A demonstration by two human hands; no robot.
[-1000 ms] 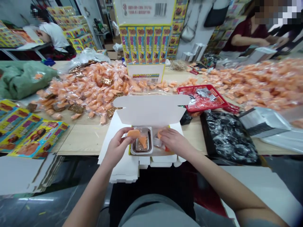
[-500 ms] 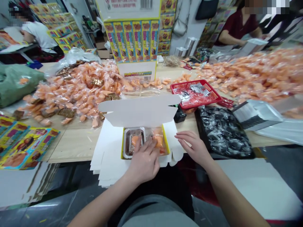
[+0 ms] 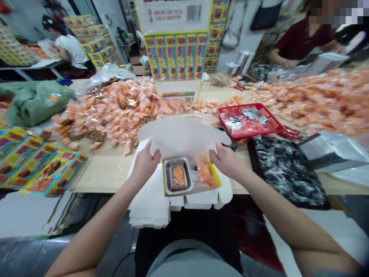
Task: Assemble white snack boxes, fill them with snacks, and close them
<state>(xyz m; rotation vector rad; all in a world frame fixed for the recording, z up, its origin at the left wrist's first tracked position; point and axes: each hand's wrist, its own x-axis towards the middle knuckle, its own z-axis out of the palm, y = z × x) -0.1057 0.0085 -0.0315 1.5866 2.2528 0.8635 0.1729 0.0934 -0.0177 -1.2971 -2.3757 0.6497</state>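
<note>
An open white carton box lies at the table's near edge on a stack of flat white cartons. Inside it sit a grey tray with an orange packet and, to its right, clear-wrapped orange packets. The box's white lid flap is raised and blurred. My left hand grips the flap's left end, fingers closed on it. My right hand grips the flap's right end in the same way.
Heaps of orange wrapped packets cover the table. A red basket of sachets, a black tray of dark packets and silver pouches lie right. Printed flat boxes lie left. A tall carton stands behind. Other people work at the back.
Both hands left the box's contents and moved up to the two ends of the lid flap, which now tilts toward me.
</note>
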